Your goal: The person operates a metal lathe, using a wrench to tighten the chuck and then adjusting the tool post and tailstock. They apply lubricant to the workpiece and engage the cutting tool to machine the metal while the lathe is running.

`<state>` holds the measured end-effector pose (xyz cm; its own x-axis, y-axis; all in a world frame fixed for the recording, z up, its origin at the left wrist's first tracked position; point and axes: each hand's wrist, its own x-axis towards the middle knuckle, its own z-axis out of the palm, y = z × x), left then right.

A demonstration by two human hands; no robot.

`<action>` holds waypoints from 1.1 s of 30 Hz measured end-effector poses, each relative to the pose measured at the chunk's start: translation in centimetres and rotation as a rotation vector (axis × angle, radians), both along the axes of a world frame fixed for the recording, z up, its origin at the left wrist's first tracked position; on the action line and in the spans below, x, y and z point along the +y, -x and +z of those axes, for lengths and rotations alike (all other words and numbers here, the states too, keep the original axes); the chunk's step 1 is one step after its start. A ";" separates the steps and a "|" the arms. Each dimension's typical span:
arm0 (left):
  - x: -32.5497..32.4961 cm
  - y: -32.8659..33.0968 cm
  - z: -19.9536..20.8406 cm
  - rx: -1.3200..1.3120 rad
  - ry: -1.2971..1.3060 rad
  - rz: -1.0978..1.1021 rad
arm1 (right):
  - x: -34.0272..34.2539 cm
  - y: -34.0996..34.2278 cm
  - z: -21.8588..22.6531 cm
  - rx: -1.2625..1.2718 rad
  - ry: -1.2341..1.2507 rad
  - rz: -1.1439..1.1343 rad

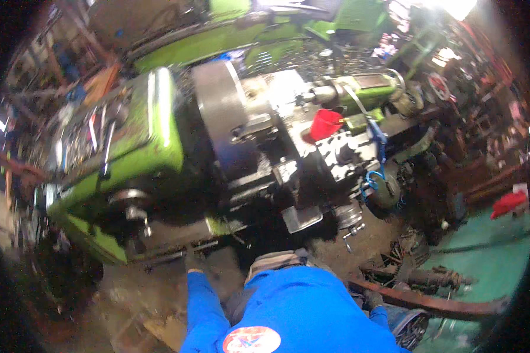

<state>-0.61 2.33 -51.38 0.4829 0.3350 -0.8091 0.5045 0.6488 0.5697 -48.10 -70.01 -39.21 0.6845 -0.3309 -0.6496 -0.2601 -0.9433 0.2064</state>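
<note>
Green lathe (228, 120) — left hand (193, 262) near lower edge, right hand (372, 299) beside rusty beam (441, 304) — grips unclear.

A bright blue long-sleeved top (312, 312) bears an oval red badge (251, 340) with a pale rim and bluish middle. The left sleeve (205, 303) and right sleeve (380, 317) are equally blue; brownish, pale-banded cloth (274, 262) shows past the hem.

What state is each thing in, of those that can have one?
Left hand: near the lathe; grip unclear
Right hand: by the rusty beam; grip unclear
Chuck: spinning or still, cannot tell
Red container: resting on the lathe
Hand tools: lying on the green headstock
Blue cord: hanging, curled at the bottom
</note>
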 end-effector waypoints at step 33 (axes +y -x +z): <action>-4.7 -3.5 14.8 -0.243 -1.774 -0.310 | -19.8 -57.1 21.5 -1.576 -0.309 -0.453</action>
<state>2.86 -2.40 -36.56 0.7282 0.5104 0.4573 0.2849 -0.8324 0.4753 8.99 -89.79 -17.69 0.5797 -0.6711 0.4621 -0.2637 -0.6911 -0.6729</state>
